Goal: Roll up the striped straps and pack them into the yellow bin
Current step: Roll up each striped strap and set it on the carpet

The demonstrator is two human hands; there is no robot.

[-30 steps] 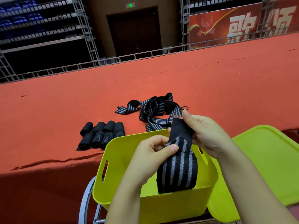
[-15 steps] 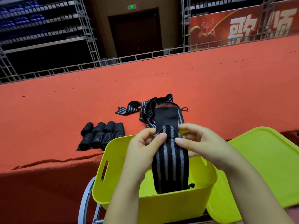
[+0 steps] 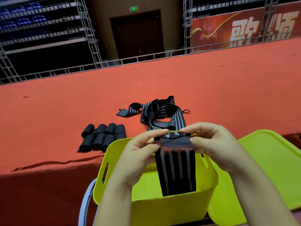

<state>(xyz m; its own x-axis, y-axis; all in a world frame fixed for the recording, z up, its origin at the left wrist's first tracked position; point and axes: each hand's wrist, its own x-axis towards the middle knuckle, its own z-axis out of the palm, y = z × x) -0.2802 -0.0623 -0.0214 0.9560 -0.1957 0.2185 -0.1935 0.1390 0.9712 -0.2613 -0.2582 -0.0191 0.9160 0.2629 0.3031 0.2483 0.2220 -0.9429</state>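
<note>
strap [image 3: 177, 170] top end now folded down | both hands' fingers [image 3: 160, 131] still pinching it | above yellow bin [image 3: 162, 209]

A single wide-angle head camera looks forward and down from close above the left hand [image 3: 138, 154] and right hand [image 3: 216, 149], over the yellow bin [image 3: 162, 207], across the red counter [image 3: 65, 101] toward distant scaffolding [image 3: 91, 38].
</note>
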